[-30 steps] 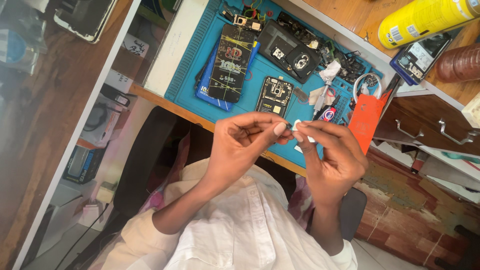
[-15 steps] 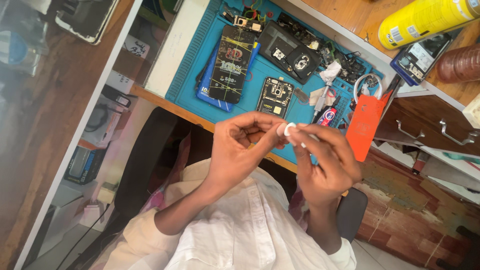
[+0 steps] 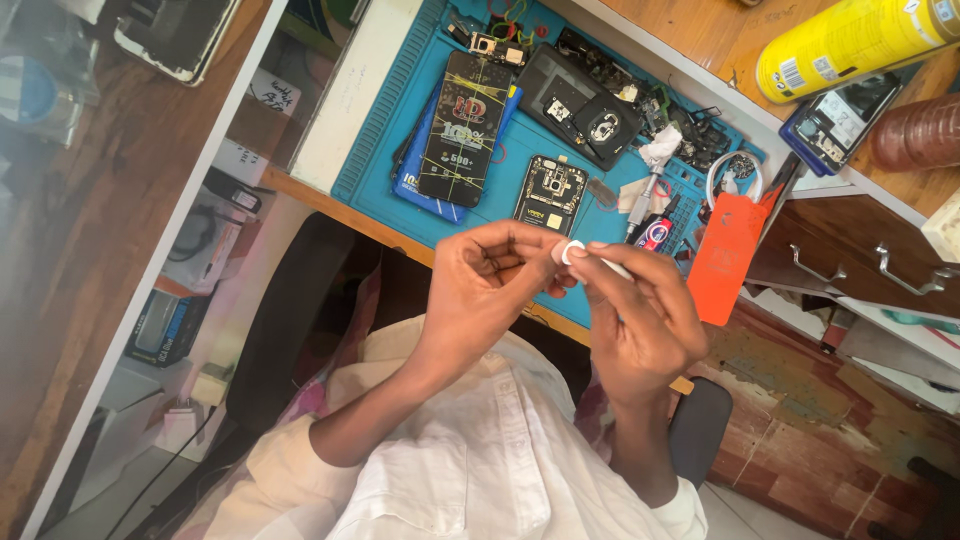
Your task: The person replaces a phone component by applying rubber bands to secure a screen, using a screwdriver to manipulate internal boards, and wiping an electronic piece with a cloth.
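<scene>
Two hands meet at the middle of the frame, above a white shirt (image 3: 480, 470). Left of them, along the frame's left edge, a wooden shelf (image 3: 70, 230) carries one phone-like slab (image 3: 175, 35), cut off at the top. Below it, boxes (image 3: 185, 290) sit in shadow and are hard to make out. The left hand (image 3: 480, 290) is curled, its thumb and forefinger pinched narrow onto a small white piece (image 3: 573, 250); what that piece is cannot be told. The right hand (image 3: 645, 320) closes on the same piece from the other side, and a thin white strip runs from it between the fingers. Above the hands, on the desk (image 3: 350, 100), a blue mat (image 3: 400, 150) holds one phone with a cracked screen (image 3: 468, 125), one bare circuit board (image 3: 550, 195) and one dark open phone back (image 3: 585, 105); the small parts behind are too tangled to count. Further right lie one orange card (image 3: 727, 258), one yellow spray can (image 3: 850, 45), cut off at the upper right corner, and two drawer handles (image 3: 860, 270).
</scene>
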